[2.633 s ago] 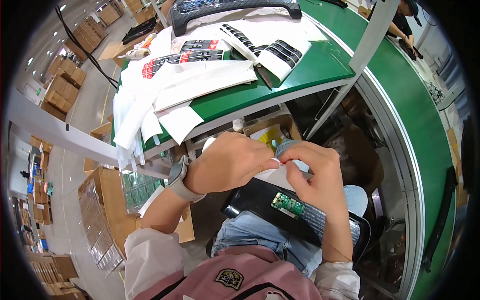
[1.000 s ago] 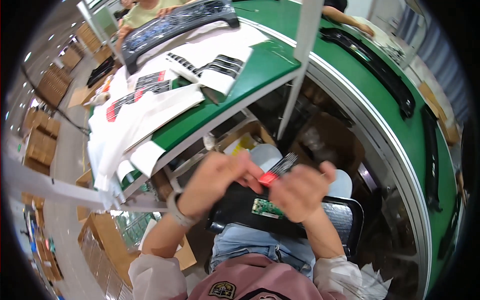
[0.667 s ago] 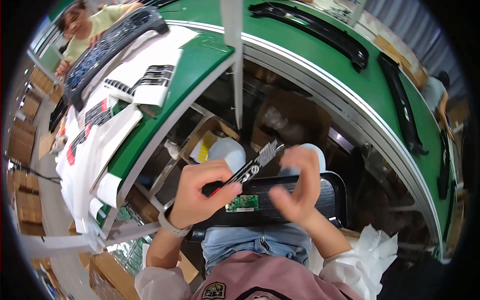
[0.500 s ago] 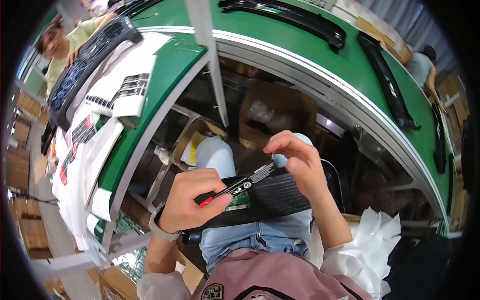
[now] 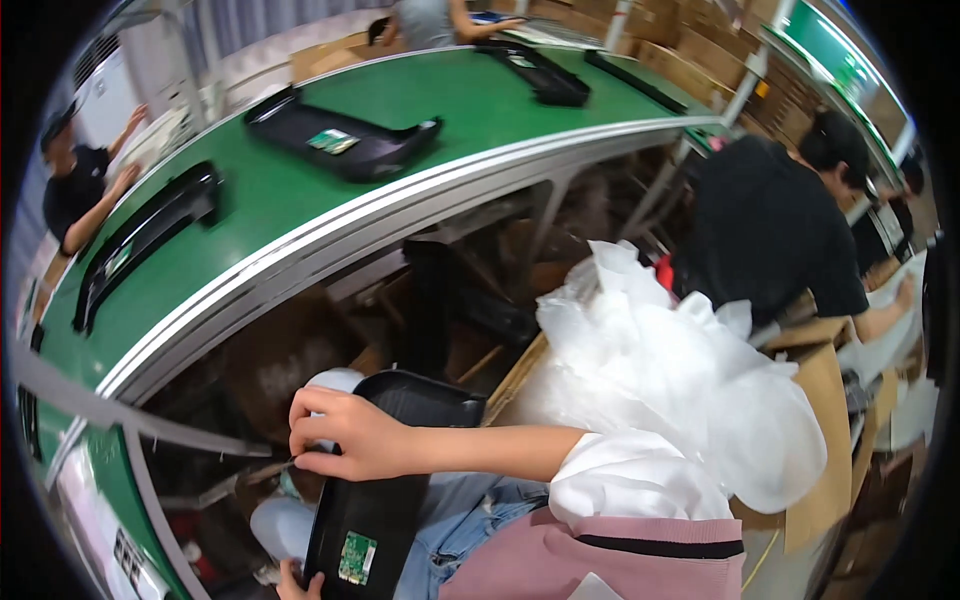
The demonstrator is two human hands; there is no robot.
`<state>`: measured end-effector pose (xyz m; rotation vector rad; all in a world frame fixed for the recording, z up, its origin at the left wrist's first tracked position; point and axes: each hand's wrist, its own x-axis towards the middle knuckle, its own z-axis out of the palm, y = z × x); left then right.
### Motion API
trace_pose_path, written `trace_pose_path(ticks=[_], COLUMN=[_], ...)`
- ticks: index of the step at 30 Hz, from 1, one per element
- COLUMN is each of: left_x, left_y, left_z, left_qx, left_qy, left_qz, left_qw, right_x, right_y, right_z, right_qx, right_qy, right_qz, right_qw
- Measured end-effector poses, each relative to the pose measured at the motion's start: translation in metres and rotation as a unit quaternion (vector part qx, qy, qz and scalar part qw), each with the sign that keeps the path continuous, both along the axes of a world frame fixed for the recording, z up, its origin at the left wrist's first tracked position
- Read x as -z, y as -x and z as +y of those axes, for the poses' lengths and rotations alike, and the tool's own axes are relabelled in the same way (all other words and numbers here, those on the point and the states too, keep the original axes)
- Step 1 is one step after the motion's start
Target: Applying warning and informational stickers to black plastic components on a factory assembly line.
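A long black plastic panel (image 5: 375,510) lies across my lap, its far end raised in a curved lip. Near its close end sits a green and white card (image 5: 357,557). My right hand (image 5: 345,437) hovers over the panel's left edge with thumb and fingers pinched together. Something thin and dark shows at those fingertips, too small to name. At the lower edge of the picture, my left hand (image 5: 294,583) is only partly in sight, its fingers curled beside the panel. What it grips is hidden.
A green conveyor belt (image 5: 230,240) with a metal rail curves ahead, carrying several black panels (image 5: 340,140). At right, white foam wrapping (image 5: 660,390) bulges from a cardboard box (image 5: 815,450). A person in black (image 5: 765,225) bends beyond it; other people stand along the belt.
The view has swung to the right, bringing the foam pile and the person in black into sight. My left hand has slid to the lower edge, and its printed label strips no longer show.
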<state>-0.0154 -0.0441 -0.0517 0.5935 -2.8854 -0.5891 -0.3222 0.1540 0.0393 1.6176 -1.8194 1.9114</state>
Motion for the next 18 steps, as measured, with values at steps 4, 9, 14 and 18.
trace_pose_path(ticks=[4, 9, 14, 18], left_x=[-0.006, -0.084, -0.084, -0.084], left_y=[-0.008, 0.013, 0.035, 0.014], left_z=[0.002, 0.045, 0.084, 0.086], left_qx=[-0.005, -0.069, -0.116, -0.106], left_qy=[-0.104, 0.087, 0.111, 0.016], left_qz=[-0.04, 0.053, 0.087, 0.083], left_qw=[0.994, 0.992, 0.983, 0.991], right_x=[0.006, -0.018, -0.031, -0.025], right_y=[0.003, -0.006, -0.026, -0.039], right_z=[0.02, 0.026, 0.017, 0.008], right_qx=[0.041, -0.011, -0.125, -0.176], right_qy=[-0.032, 0.021, 0.011, -0.052], right_qz=[0.003, -0.034, -0.094, -0.148], right_qw=[0.999, 0.999, 0.988, 0.972])
